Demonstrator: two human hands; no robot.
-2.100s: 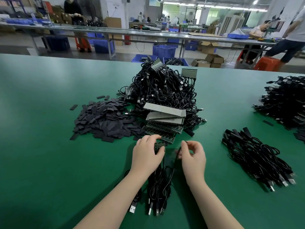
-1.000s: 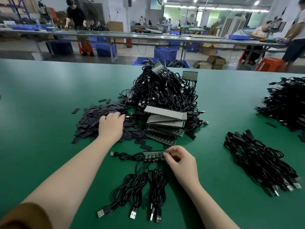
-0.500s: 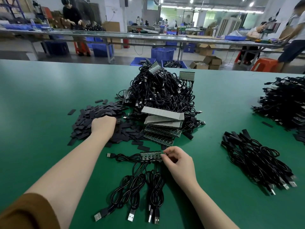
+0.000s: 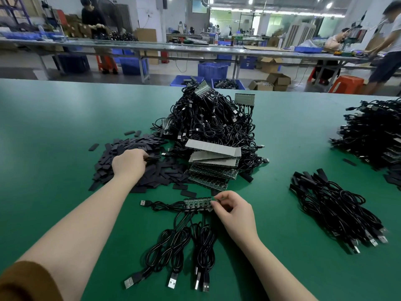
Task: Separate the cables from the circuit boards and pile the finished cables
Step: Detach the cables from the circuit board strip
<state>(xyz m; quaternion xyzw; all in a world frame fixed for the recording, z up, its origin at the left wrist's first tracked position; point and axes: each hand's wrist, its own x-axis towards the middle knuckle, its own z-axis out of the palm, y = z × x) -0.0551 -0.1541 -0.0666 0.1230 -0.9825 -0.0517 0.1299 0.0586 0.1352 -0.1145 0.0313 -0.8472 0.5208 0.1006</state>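
Note:
A narrow green circuit board (image 4: 198,202) lies on the green table (image 4: 54,131) in front of me, with several black USB cables (image 4: 184,246) hanging from it toward me. My right hand (image 4: 233,210) pinches the board's right end. My left hand (image 4: 129,162) rests on a heap of small black sleeves (image 4: 156,172), fingers curled into it; what it holds is hidden. A pile of finished cables (image 4: 334,209) lies at the right.
A big heap of cables on boards (image 4: 212,122) stands behind a stack of bare boards (image 4: 213,168). Another cable pile (image 4: 373,135) sits at the far right edge. People work at benches beyond the table.
My left hand left the board, reached out to the black sleeve heap and now curls into it. My right hand keeps pinching the board's right end.

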